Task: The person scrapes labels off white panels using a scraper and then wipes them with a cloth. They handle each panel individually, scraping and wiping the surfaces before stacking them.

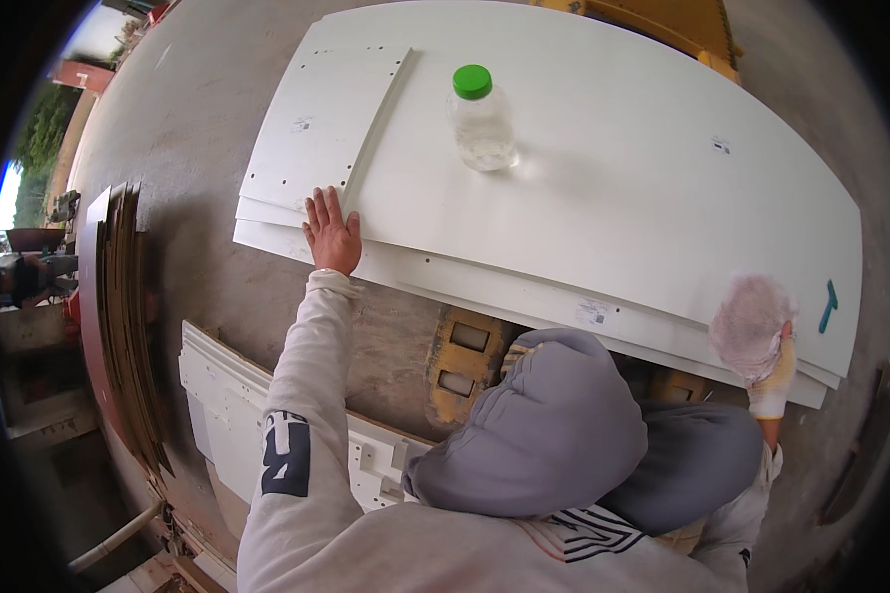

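Note:
My bare left hand (332, 233) lies flat with its fingers slightly apart on the near corner of a small white drilled panel (321, 124). That panel rests on a larger stack of white panels (603, 208). At the right end of the stack my right hand (776, 381), in a pale glove, grips a pinkish-white rag (752, 321) laid against the panel surface. The rag covers part of the fingers. Just right of it lies a small teal tool (828, 306), too small to name. A clear bottle with a green cap (473, 82) stands upright farther back, with liquid inside.
Yellow metal supports (465, 361) show under the stack's near edge, and a yellow frame (663, 30) behind it. More white drilled panels (227, 385) lie low at the near left. Long brown boards (124, 326) lean on edge farther left. My grey-trousered knees (554, 425) are close to the stack.

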Demonstrator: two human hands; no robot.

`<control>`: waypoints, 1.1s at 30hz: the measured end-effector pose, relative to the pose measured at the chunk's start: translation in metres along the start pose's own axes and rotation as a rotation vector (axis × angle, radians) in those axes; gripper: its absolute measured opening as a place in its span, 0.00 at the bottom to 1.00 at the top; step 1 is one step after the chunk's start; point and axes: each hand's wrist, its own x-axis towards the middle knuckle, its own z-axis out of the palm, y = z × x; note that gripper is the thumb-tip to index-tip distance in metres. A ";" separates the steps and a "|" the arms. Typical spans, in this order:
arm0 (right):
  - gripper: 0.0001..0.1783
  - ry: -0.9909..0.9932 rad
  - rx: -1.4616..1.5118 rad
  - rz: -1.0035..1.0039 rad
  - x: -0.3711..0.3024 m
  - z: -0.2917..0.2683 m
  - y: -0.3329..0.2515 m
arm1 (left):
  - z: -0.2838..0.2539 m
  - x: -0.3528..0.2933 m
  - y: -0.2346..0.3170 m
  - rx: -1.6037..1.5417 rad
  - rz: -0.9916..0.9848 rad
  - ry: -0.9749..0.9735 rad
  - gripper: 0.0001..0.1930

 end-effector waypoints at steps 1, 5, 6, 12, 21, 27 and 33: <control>0.31 0.012 -0.012 -0.015 -0.005 -0.005 -0.002 | 0.002 -0.003 0.003 0.029 -0.013 0.022 0.37; 0.30 0.052 -0.019 -0.138 -0.027 -0.022 -0.002 | 0.004 -0.064 0.058 -0.067 0.231 0.253 0.37; 0.30 0.077 -0.008 -0.152 -0.036 -0.028 -0.003 | -0.009 -0.095 0.085 -0.150 0.386 0.243 0.36; 0.32 0.201 0.052 -0.270 -0.052 -0.066 0.005 | 0.021 -0.168 0.180 -0.233 0.859 -0.042 0.35; 0.34 0.394 0.255 -0.523 -0.101 -0.103 0.020 | 0.035 -0.151 0.188 -0.114 0.854 -0.623 0.30; 0.36 0.635 0.401 -0.568 -0.132 -0.109 0.022 | 0.020 -0.105 0.152 -0.670 0.491 -1.065 0.28; 0.34 0.547 0.522 -0.487 -0.140 -0.107 0.043 | -0.032 -0.122 0.149 -0.684 0.392 -0.914 0.29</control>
